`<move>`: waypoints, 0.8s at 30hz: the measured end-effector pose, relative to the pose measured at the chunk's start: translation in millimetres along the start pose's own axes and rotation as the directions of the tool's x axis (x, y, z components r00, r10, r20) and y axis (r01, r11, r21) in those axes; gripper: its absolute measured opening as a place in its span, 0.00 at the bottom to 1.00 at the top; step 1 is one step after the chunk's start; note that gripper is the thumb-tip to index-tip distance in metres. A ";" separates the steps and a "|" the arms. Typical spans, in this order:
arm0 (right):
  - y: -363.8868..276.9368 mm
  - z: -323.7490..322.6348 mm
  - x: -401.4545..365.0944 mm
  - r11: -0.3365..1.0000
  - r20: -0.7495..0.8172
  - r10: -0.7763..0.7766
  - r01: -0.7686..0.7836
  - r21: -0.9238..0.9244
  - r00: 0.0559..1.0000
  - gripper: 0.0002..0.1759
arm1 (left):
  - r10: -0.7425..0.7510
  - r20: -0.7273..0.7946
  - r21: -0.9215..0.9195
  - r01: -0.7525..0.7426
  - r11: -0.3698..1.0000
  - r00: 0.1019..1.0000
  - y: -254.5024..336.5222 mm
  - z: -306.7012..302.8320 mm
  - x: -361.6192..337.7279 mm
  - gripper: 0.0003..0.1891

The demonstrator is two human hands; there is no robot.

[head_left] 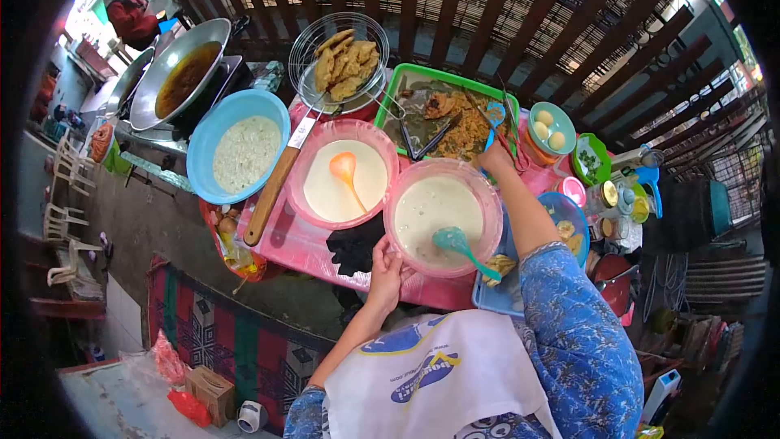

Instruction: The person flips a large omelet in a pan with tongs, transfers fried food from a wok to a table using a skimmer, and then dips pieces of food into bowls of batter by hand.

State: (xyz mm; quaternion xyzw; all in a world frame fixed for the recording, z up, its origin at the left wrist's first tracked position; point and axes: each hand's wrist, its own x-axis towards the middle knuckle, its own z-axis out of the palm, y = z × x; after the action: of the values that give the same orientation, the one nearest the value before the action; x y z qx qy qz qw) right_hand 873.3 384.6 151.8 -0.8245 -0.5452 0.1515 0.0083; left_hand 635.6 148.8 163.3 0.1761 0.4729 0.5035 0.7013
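My left hand (386, 276) is closed on the near left side of a pink basin (492, 207) of pale batter. A teal ladle (453, 241) leans in it, handle toward me. Diagonally across, my right hand (494, 159) is closed at the basin's far right rim, fingers partly hidden. Just beyond it, a blue utensil (495, 114) rests on a green-rimmed tray (398, 85) with crumbly brown food and black tongs (426, 142). Touching on the left is a second pink basin (299, 203) of white batter with an orange ladle (344, 169).
A blue basin (195, 164) of mixture and a wok (215, 36) of oil stand left. Fried pieces fill a wire strainer (296, 53), its wooden handle (272, 191) sticking toward me. Right are a bowl of eggs (551, 120), a green bowl (591, 158) and jars (601, 195).
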 end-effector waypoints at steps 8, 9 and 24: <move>56.6 -41.3 7.9 0.982 0.120 -0.190 0.190 0.012 0.974 0.20 | -0.009 0.012 -0.008 0.009 1.000 1.000 -0.7 -4.0 2.0 0.20; 57.9 -60.7 -7.6 0.956 0.101 -0.290 0.293 -0.010 0.952 0.18 | -0.014 0.015 -0.006 0.014 1.000 1.000 0.6 -3.7 1.5 0.20; 94.6 -71.1 -100.5 0.898 -0.126 -0.403 0.365 -0.244 0.907 0.25 | -0.013 0.057 -0.013 0.014 1.000 0.998 0.1 -4.6 3.6 0.19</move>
State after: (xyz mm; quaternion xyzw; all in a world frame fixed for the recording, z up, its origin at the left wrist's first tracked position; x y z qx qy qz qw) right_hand 940.4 266.4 226.9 -0.7062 -0.7078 0.0148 -0.0037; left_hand 631.8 151.0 159.4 0.1826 0.4505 0.4966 0.7191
